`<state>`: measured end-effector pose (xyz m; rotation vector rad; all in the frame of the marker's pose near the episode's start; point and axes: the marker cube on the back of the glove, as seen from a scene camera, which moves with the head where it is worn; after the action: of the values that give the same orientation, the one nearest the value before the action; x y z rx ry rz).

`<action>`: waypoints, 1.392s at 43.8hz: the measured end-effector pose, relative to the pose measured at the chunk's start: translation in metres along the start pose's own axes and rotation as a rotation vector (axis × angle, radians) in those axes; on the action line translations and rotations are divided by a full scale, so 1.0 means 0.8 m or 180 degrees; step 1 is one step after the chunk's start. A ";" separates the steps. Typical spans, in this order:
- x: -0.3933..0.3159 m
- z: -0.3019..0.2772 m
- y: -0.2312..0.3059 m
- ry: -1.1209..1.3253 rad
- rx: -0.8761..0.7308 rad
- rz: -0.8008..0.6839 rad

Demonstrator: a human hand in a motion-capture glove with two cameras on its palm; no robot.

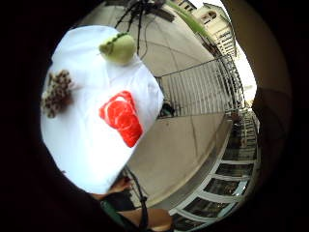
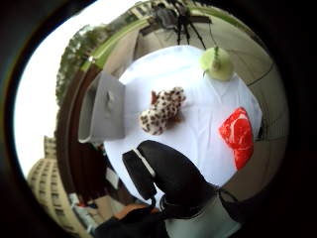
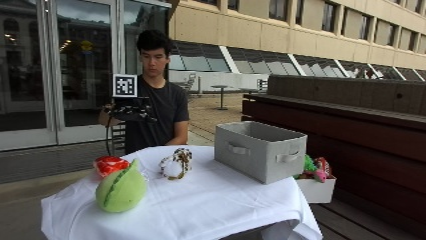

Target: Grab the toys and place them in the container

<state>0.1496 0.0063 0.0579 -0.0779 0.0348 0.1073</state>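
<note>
On the white-clothed table (image 3: 200, 210) lie three toys: a green pear-like plush (image 3: 121, 189) near the front, a red steak-like plush (image 3: 109, 165) behind it, and a brown-spotted white plush (image 3: 176, 164) in the middle. The grey fabric container (image 3: 260, 150) stands at the table's right side, open on top. My gloved right hand (image 3: 134, 111) is raised at chest height behind the table, well above the toys and holding nothing. The thumb side palm view shows the spotted plush (image 2: 162, 110), steak (image 2: 238, 136), pear (image 2: 217, 63), container (image 2: 105, 108) and a relaxed gloved finger (image 2: 171, 173).
A white box (image 3: 315, 186) with colourful toys sits low at the right beside the table, next to a dark wooden bench wall (image 3: 346, 125). A railing (image 1: 203, 87) and paved ground lie beyond the table.
</note>
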 end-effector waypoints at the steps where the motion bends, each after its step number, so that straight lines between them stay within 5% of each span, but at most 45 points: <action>1: 0.007 0.011 -0.001 -0.0032 -0.0032 0.0005; 16: 0.093 0.171 -0.006 -0.0104 -0.0387 0.0155; 20: 0.099 0.195 -0.017 -0.0107 -0.0140 -0.0014; 25: 0.103 0.214 0.000 -0.0134 -0.0545 0.0202; 32: 0.104 0.236 -0.006 -0.0258 -0.0155 0.0035; 36: 0.096 0.235 -0.004 -0.0189 -0.0121 0.0130; 40: 0.098 0.233 -0.023 -0.0119 0.0544 -0.0339; 45: 0.086 0.211 0.003 -0.0048 0.0084 0.0223; 49: 0.085 0.203 -0.011 0.0015 0.0300 -0.0077; 54: 0.071 0.176 -0.002 -0.0159 -0.0283 0.0169; 61: 0.046 0.090 -0.035 -0.0299 0.0023 0.0075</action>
<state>0.1914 -0.0118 0.1307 -0.0652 -0.0575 0.1343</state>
